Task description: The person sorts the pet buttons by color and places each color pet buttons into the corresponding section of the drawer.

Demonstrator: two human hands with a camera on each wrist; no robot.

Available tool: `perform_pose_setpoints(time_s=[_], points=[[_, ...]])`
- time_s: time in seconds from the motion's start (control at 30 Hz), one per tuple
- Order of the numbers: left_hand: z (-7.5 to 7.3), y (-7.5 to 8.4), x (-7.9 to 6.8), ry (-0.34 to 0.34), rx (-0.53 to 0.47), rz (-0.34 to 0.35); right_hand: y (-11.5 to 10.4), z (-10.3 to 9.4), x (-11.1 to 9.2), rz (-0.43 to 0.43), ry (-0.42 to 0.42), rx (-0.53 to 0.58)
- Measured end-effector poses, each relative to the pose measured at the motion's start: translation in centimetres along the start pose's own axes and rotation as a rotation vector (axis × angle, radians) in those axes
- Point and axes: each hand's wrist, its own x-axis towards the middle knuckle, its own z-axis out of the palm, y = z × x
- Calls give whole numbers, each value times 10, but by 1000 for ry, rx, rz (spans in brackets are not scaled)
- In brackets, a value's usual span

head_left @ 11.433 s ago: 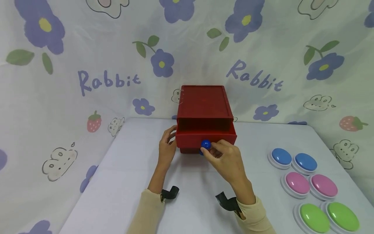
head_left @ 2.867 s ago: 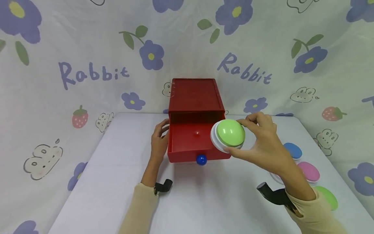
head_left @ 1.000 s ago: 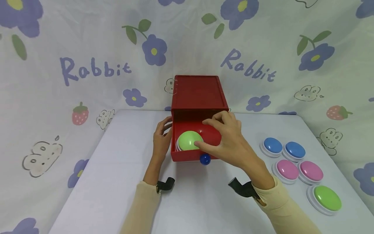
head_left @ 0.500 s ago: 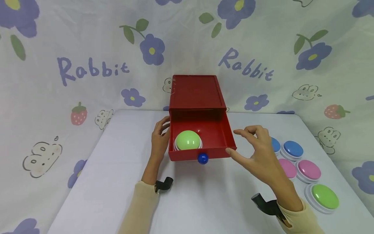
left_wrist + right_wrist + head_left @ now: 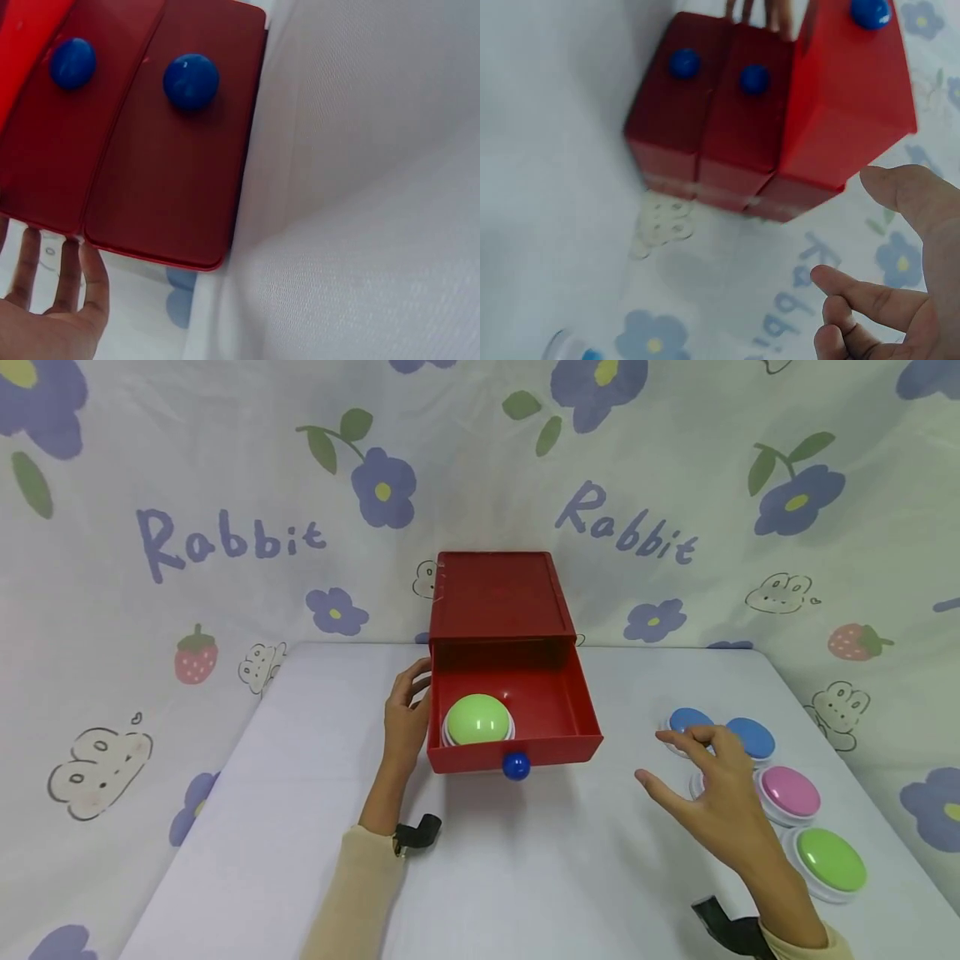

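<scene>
A red cabinet (image 5: 492,596) stands at the back of the table, its top drawer (image 5: 558,749) pulled out with a blue knob (image 5: 516,766) in front. In the drawer's front left lies a green domed push button (image 5: 478,718) on a white base. My left hand (image 5: 406,718) rests against the cabinet's left side, fingers fairly straight in the left wrist view. My right hand (image 5: 720,806) hovers over the table right of the drawer, thumb and fingers apart, holding nothing. It overlaps a pink button, of which only some white base (image 5: 697,785) shows.
On the right stand two blue push buttons (image 5: 752,739), a pink one (image 5: 791,791) and another green one (image 5: 831,860). Two closed lower drawers (image 5: 169,172) with blue knobs show in the left wrist view. A patterned cloth (image 5: 247,460) hangs behind the white table.
The top drawer, partly out at first, has come out further. My right hand has set a green push button in it, let go and moved right and down. The left hand stays at the cabinet.
</scene>
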Motion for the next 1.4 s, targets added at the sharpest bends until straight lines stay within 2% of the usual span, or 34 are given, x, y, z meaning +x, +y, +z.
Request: perform_pose_setpoints(time_s=[0.37,0.63,1.0,1.13,1.4], points=[[-1,4,-4,14,9,13,42,-7,-30,107,10,-63],[-1,1,-3,6,8,12,67,-12,-49,208,-9,-114],[0,1,-2,8,1,-8,103,-28,-73,345,-29,-212],[-1,-1,1,17,-1,7,115,-33,-82,377,-15,-221],[2,-4,2,-5,-21,23,135,-48,-93,562,-115,-306]])
